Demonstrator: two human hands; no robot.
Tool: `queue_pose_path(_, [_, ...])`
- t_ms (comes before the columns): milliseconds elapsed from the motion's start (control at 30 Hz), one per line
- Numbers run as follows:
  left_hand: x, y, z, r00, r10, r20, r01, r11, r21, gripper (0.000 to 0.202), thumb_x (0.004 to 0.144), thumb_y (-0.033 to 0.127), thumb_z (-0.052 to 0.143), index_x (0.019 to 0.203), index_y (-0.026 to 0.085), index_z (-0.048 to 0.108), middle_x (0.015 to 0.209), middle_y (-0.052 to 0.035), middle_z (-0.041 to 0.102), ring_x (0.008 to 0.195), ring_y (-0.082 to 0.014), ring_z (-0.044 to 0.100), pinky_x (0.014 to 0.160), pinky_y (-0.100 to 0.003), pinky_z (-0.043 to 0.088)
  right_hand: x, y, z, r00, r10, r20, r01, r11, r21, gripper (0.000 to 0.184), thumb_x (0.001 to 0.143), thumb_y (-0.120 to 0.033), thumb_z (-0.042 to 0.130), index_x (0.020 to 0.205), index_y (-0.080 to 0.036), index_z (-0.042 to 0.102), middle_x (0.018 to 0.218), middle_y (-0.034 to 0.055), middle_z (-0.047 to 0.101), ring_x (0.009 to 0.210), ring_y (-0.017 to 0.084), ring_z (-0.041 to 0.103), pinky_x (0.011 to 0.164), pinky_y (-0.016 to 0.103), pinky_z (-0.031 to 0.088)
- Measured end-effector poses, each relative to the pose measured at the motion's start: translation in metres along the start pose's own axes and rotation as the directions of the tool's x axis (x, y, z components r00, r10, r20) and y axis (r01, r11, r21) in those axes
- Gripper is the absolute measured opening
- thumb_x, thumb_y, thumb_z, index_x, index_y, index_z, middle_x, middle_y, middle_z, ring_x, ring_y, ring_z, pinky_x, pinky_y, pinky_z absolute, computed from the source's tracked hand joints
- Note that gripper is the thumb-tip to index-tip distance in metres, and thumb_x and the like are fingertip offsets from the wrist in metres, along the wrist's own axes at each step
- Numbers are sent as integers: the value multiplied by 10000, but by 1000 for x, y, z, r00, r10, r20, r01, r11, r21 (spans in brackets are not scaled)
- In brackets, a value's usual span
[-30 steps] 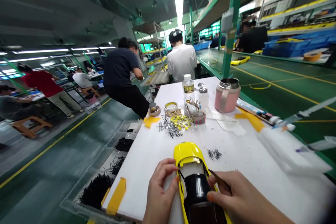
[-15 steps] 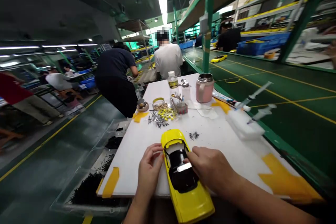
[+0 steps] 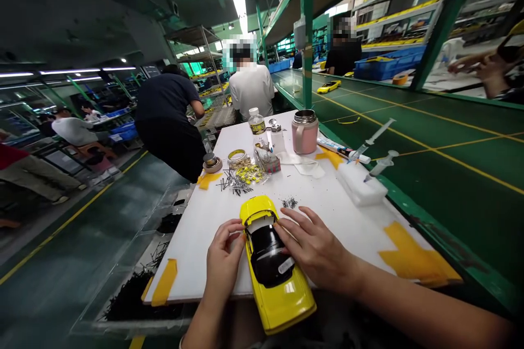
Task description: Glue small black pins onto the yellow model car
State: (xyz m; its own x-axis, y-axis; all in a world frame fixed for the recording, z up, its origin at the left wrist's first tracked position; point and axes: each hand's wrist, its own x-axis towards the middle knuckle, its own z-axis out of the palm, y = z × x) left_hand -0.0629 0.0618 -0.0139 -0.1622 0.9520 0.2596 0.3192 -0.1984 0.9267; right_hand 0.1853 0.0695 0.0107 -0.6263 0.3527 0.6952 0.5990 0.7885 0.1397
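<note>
A yellow model car (image 3: 278,294) with a black glossy roof lies on the white board (image 3: 352,218), its rear hanging over the near edge. My left hand (image 3: 223,259) rests against the car's left side, fingers curled onto the body near the windscreen. My right hand (image 3: 315,248) lies on the car's right side, fingers stretched toward the roof and bonnet. A small pile of dark pins (image 3: 289,203) sits just beyond the car.
A pink mug (image 3: 304,132), bottles (image 3: 257,121), tape rolls, yellow parts (image 3: 248,173) and syringes on a foam block (image 3: 362,188) stand further back. A clear tray of black parts (image 3: 135,294) is at the left. A green conveyor (image 3: 450,163) runs to the right; other people work behind.
The view has pulled back and the car now shows full length, hanging further over the near edge. My right hand has spread flat on the car; the thin tool seen before is gone from view.
</note>
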Motion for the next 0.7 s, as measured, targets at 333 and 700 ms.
queue_pose_path(333, [1,-5,0,999,51,-3,-51,997,66,248,889,443,707,969,210,738,1218,-117,685,1171,-274,646,975,-411,571,-13,12,-12,993,-78,90,78,997,4,458,1005,-81,368,1407,2,571,1570,231,444,1552,394,206,1223,632,183])
queue_pose_path(700, [2,84,19,854,451,261,-499,851,162,204,970,186,652,1110,305,740,1304,-49,609,1287,-218,530,1089,-388,433,-5,12,-27,987,-118,109,109,990,84,383,1007,-101,461,1350,-79,631,1540,145,514,1563,394,159,1264,636,23])
